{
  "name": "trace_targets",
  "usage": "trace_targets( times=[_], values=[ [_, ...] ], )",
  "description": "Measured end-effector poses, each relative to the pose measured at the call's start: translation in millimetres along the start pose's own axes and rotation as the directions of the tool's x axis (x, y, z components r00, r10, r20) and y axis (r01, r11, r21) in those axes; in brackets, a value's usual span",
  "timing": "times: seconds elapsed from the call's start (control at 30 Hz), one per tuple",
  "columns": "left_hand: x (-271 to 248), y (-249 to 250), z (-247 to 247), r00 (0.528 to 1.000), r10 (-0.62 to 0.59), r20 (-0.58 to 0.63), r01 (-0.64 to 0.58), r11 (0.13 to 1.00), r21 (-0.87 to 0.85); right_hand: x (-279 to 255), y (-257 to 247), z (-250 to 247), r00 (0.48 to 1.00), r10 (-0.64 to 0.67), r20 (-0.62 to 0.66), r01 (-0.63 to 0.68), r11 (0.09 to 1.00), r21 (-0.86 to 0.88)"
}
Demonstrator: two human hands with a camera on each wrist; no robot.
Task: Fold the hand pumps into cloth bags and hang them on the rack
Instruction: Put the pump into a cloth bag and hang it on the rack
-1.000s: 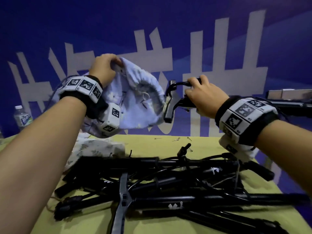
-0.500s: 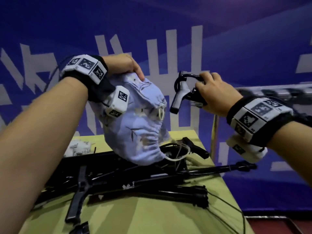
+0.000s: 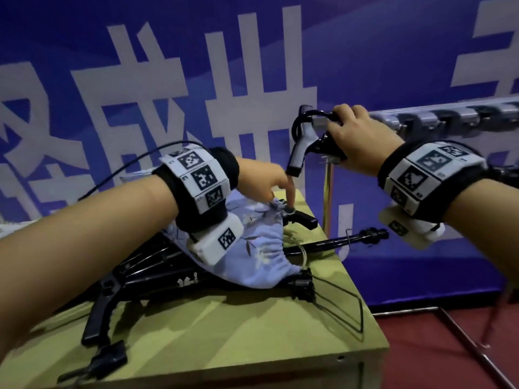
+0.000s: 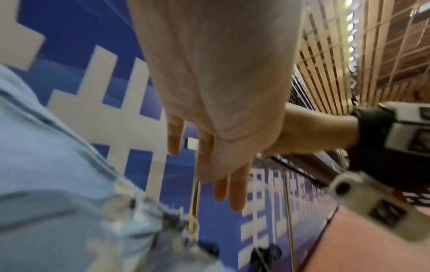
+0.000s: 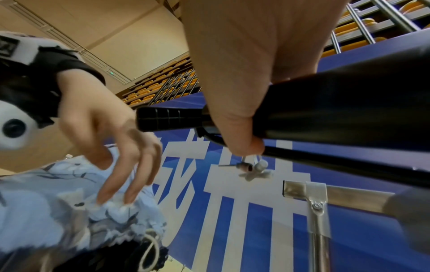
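A pale blue flowered cloth bag [image 3: 258, 248] lies slumped on the pile of black hand pumps [image 3: 157, 279] on the table. My left hand [image 3: 276, 192] hovers over its gathered mouth with straight fingers; the fingertips [image 5: 126, 199] touch the bag [image 5: 58, 202] without gripping it. My right hand [image 3: 345, 130] grips a black hand pump [image 3: 300, 147] by its head, held up in the air. The pump's barrel [image 5: 337, 110] runs back under my right palm. It is level with the left end of the metal rack [image 3: 449, 116], whose rail carries several hooks.
The yellow-green table [image 3: 252, 332] ends just right of the pile, with red floor beyond. Pump ends and a thin hose loop [image 3: 345, 307] reach the table's right edge. The rack's upright post [image 5: 321, 239] stands below my right hand. A blue banner wall is behind.
My left hand has brought the bag down from the air onto the pump pile and loosened its hold on it. My right hand has carried the pump towards the rack's end.
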State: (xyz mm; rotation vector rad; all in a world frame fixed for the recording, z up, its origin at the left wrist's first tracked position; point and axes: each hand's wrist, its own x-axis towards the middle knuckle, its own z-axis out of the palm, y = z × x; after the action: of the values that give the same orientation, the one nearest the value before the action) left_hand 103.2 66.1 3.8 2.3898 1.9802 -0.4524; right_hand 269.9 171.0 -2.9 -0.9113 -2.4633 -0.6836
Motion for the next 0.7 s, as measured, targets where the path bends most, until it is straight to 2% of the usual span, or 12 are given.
trace_targets(
  times=[0.07,0.13,0.2,0.3,0.37,0.4,0.47,0.53,0.63,0.7],
  values=[
    [5,7,11,0.987,0.027,0.161,-0.038,0.997,0.064,-3,-1,3,1.000,-0.012,0.001,0.012,1.000,0.006],
    [9,3,22,0.975,0.023,0.221,-0.067,0.979,0.194,-6,-2,5,1.000,-0.020,-0.001,0.020,1.000,0.019],
    [12,-2,31,0.978,0.020,0.207,-0.098,0.923,0.373,-9,-4,7,1.000,-0.026,-0.003,0.026,0.999,0.030],
    [14,-1,39,0.977,0.069,0.204,-0.184,0.763,0.620,-12,-6,11,0.998,-0.056,-0.007,0.056,0.998,0.030],
    [14,3,39,0.973,0.132,0.191,-0.230,0.672,0.704,-13,-5,12,0.998,-0.062,-0.018,0.063,0.997,0.045],
    [13,5,36,0.973,0.153,0.174,-0.231,0.661,0.714,-13,-4,12,0.998,-0.061,-0.027,0.063,0.996,0.067],
    [7,4,26,0.975,0.205,0.089,-0.213,0.738,0.640,-13,-1,12,0.998,-0.048,-0.052,0.054,0.988,0.142],
    [-2,0,9,0.950,0.296,-0.097,-0.206,0.831,0.516,-14,3,12,0.997,-0.021,-0.080,0.040,0.969,0.245],
    [-5,-5,-19,0.806,0.431,-0.405,-0.245,0.866,0.436,-15,12,9,0.990,0.055,-0.130,0.000,0.920,0.391],
    [-4,0,-35,0.749,0.377,-0.545,-0.269,0.924,0.271,-16,22,6,0.977,0.128,-0.169,-0.036,0.886,0.463]
  ],
)
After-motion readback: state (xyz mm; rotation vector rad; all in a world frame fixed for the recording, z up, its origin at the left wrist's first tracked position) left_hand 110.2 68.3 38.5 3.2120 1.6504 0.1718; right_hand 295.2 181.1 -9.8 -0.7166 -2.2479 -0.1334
